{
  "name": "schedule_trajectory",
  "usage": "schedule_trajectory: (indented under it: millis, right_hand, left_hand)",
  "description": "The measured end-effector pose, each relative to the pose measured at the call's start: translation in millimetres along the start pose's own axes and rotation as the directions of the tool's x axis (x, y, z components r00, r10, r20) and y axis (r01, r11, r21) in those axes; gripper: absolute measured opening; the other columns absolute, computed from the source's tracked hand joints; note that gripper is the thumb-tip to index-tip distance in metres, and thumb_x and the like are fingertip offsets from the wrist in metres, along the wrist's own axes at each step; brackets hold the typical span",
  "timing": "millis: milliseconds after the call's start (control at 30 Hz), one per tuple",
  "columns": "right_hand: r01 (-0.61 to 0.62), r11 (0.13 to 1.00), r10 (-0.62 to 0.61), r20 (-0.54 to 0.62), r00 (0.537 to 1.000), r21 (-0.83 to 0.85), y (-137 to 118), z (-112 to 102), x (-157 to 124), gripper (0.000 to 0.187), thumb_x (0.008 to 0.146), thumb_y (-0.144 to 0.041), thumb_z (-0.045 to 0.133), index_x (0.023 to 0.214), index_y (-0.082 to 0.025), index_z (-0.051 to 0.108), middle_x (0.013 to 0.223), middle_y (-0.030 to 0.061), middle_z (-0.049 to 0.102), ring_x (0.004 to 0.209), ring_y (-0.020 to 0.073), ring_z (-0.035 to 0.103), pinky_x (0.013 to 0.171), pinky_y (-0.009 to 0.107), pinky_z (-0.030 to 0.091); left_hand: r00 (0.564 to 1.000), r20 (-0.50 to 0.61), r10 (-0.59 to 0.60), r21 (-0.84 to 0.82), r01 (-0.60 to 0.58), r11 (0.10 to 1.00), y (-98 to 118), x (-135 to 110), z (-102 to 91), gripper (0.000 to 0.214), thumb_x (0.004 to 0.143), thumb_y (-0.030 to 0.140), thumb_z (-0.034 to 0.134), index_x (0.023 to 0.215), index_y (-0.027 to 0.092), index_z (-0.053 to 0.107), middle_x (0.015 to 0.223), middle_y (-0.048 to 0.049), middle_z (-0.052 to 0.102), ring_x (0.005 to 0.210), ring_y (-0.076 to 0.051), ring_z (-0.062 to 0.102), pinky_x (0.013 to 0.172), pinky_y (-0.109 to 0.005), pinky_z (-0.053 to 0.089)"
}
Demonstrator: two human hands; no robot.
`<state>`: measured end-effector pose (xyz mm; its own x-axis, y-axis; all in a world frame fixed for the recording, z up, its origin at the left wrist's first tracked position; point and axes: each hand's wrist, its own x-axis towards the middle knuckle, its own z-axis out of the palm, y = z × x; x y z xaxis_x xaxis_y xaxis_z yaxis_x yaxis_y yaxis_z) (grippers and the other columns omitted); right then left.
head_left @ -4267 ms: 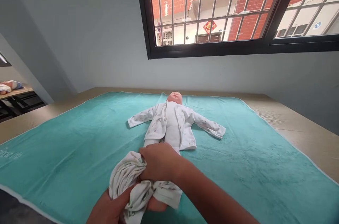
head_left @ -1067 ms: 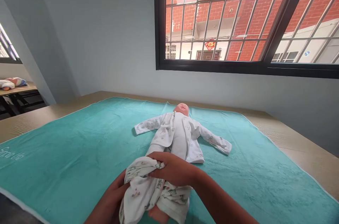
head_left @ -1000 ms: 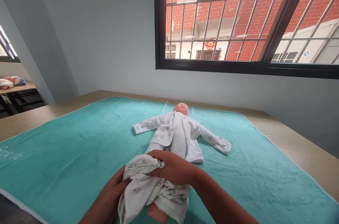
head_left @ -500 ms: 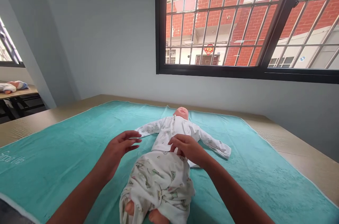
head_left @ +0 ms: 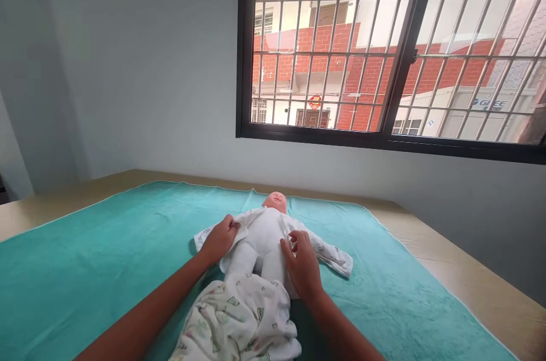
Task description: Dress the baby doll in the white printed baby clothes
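A baby doll (head_left: 260, 236) lies on its back, head at the far end, its white cloth torso and thighs exposed. It wears a white printed shirt (head_left: 333, 256) with the front spread apart and the sleeves stretched out sideways. My left hand (head_left: 219, 241) is closed on the shirt's left front flap, folding it outward. Beside the torso on the right, my right hand (head_left: 303, 267) has curled fingers with a gap between thumb and fingertips, close to the other front edge. White printed pants (head_left: 243, 315) lie bunched around the lower legs, hiding them.
A turquoise towel (head_left: 128, 258) covers much of the wood-coloured table (head_left: 460, 270) under the doll. Behind the table stands a grey wall (head_left: 162, 77) with a barred, black-framed window (head_left: 315, 136).
The shirt front has been opened, uncovering torso and thighs. My left hand has moved onto the left flap and closed on it; my right hand has shifted beside the torso. The view has tilted up and turned right.
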<state>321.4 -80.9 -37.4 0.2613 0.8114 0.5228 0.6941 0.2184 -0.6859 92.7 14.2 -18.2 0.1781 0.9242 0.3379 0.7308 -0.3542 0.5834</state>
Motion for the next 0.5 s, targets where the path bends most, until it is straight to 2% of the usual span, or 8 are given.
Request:
schedule_trajectory:
  millis: [67, 167, 267, 367, 433, 500]
  right_hand:
    - [-0.017, 0.999, 0.017, 0.024, 1.000, 0.040, 4.7, 1.6, -0.8, 0.025, 0.093, -0.045, 0.040, 0.098, -0.024, 0.053, 0.094, 0.0060, 0.059, 0.082, 0.0230, 0.058, 0.076, 0.038, 0.047]
    - [-0.085, 0.991, 0.080, 0.054, 0.995, 0.102, 19.6, 2.9, 5.8, 0.024, 0.092, -0.045, 0.041, 0.099, -0.026, 0.055, 0.076, 0.0026, 0.060, 0.069, 0.0227, 0.057, 0.067, 0.036, 0.045]
    - [-0.139, 0.983, 0.140, -0.001, 0.990, 0.118, 42.0, -1.5, 18.4, 0.030, 0.089, -0.048, 0.044, 0.102, -0.023, 0.055, 0.066, -0.0007, 0.055, 0.063, 0.0209, 0.054, 0.063, 0.033, 0.042]
    - [-0.232, 0.970, 0.239, -0.127, 0.963, 0.069, 66.5, -14.3, 29.2, 0.039, 0.087, -0.053, 0.043, 0.105, -0.021, 0.056, 0.069, -0.0008, 0.059, 0.063, 0.0182, 0.053, 0.060, 0.029, 0.041]
    - [-0.289, 0.957, 0.288, -0.191, 0.938, 0.025, 81.2, -25.8, 33.1, 0.041, 0.084, -0.053, 0.045, 0.103, -0.020, 0.058, 0.068, -0.0003, 0.060, 0.063, 0.0181, 0.054, 0.061, 0.029, 0.040]
    - [-0.318, 0.948, 0.307, -0.228, 0.924, -0.013, 93.6, -37.2, 34.7, 0.037, 0.082, -0.051, 0.049, 0.099, -0.019, 0.060, 0.066, 0.0003, 0.060, 0.064, 0.0187, 0.055, 0.064, 0.030, 0.039]
  left_hand:
    - [0.997, -0.046, -0.057, 0.009, 0.057, 0.998, -24.3, 5.0, -3.3, 0.016, 0.093, 0.026, 0.034, 0.081, 0.021, 0.042, 0.074, -0.0018, 0.056, 0.071, -0.017, 0.052, 0.067, -0.029, 0.038]
    - [0.990, -0.106, -0.094, 0.032, 0.098, 0.995, -58.9, 8.0, -5.0, 0.011, 0.085, 0.011, 0.038, 0.083, 0.020, 0.044, 0.088, -0.0055, 0.058, 0.086, -0.019, 0.055, 0.077, -0.030, 0.041]
    - [0.988, -0.148, -0.052, 0.051, 0.060, 0.997, -75.6, 7.6, -3.8, 0.022, 0.080, 0.004, 0.038, 0.092, 0.018, 0.049, 0.107, -0.0085, 0.057, 0.107, -0.020, 0.053, 0.094, -0.031, 0.040]
    - [0.972, -0.159, 0.170, 0.057, -0.163, 0.985, -70.0, 3.3, 1.4, 0.024, 0.087, 0.012, 0.038, 0.102, 0.017, 0.057, 0.122, -0.0107, 0.057, 0.119, -0.022, 0.049, 0.105, -0.035, 0.037]
    - [0.927, -0.069, 0.369, 0.063, -0.365, 0.929, -61.0, -1.9, 7.2, 0.028, 0.092, 0.020, 0.040, 0.109, 0.019, 0.062, 0.133, -0.0106, 0.055, 0.128, -0.024, 0.045, 0.111, -0.039, 0.033]
    - [0.882, 0.077, 0.466, 0.081, -0.471, 0.878, -54.6, -6.9, 12.8, 0.034, 0.094, 0.027, 0.041, 0.120, 0.022, 0.062, 0.142, -0.0080, 0.052, 0.136, -0.025, 0.039, 0.114, -0.044, 0.028]
